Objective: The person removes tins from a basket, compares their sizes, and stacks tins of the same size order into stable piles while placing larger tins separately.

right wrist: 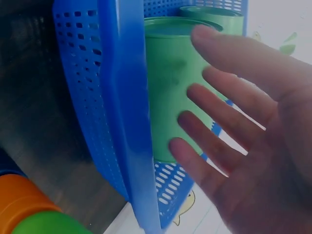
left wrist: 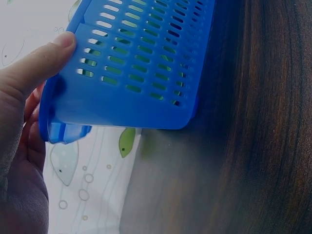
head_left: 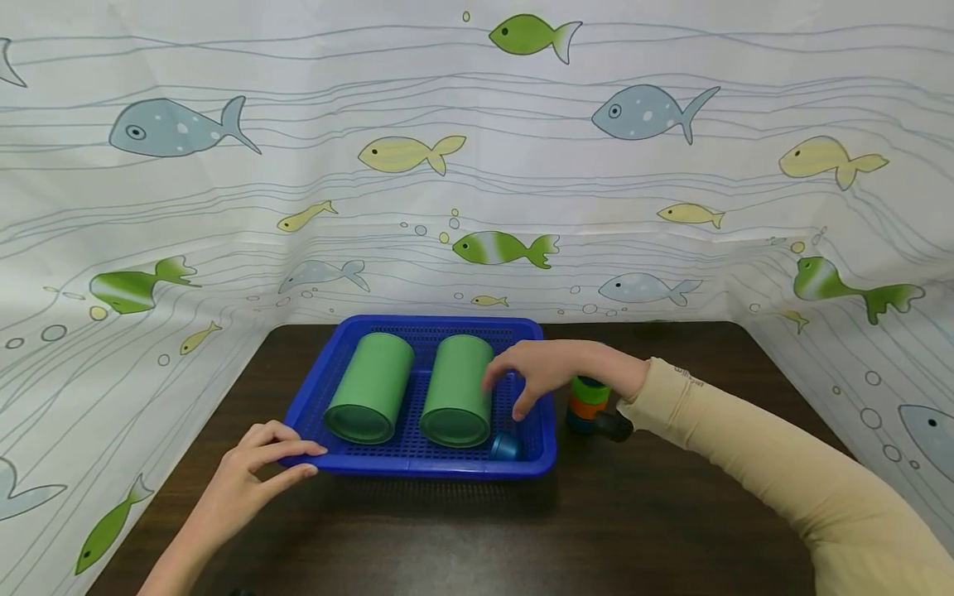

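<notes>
A blue plastic basket stands on the dark table. Inside lie two green cylindrical cans, side by side with their round ends toward the front. A small shiny blue rounded object sits in the basket's front right corner. My left hand pinches the basket's rim at the front left corner, its thumb on the outer wall and the fingers behind the rim. Over the basket's right side hovers my right hand, fingers spread and holding nothing, close beside the right can.
Beyond the basket's right side stands a stack of green, orange and blue pieces, partly behind my right forearm. A black item lies against it. White sheeting with printed fish encloses the dark wooden table at the back and sides.
</notes>
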A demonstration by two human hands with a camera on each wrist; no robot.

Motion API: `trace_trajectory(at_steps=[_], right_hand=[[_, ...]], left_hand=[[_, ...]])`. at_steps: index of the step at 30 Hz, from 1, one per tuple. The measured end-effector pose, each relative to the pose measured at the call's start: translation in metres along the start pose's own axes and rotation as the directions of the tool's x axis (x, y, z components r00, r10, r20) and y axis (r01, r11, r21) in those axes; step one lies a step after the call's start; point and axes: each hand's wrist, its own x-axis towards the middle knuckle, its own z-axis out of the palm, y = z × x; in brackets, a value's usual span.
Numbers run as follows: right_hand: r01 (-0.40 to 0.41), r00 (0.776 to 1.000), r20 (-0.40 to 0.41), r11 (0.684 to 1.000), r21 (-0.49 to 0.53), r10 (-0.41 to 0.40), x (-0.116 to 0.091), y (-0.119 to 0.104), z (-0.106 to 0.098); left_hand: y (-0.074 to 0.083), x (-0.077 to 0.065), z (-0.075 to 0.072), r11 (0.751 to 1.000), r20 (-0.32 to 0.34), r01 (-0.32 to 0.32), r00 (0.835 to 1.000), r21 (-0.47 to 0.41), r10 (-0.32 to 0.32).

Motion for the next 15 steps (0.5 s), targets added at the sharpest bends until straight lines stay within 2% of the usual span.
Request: trace_trajectory(at_steps=[6, 9, 15], right_hand=[[-0.049, 0.988, 0.144, 0.999, -0.002, 0.049, 0.016, -0.002, -0.001], [-0.071, 0.981, 0.18, 0.997, -0.005, 0.071, 0.021, -0.005, -0.003], [-0.058, 0.973, 0.224, 0.998, -0.018, 0.06, 0.032, -0.01, -0.004]], left_hand=[[-0.001, 0.0, 0.0, 1.0, 0.002, 0.0, 1.0, 0.004, 0.0], [-0.001, 0.0, 0.0, 1.0, 0.001, 0.0, 1.0, 0.006, 0.0], [-0.002, 0.0, 0.0, 1.0, 0.0, 0.007, 1.0, 0.004, -0.007]])
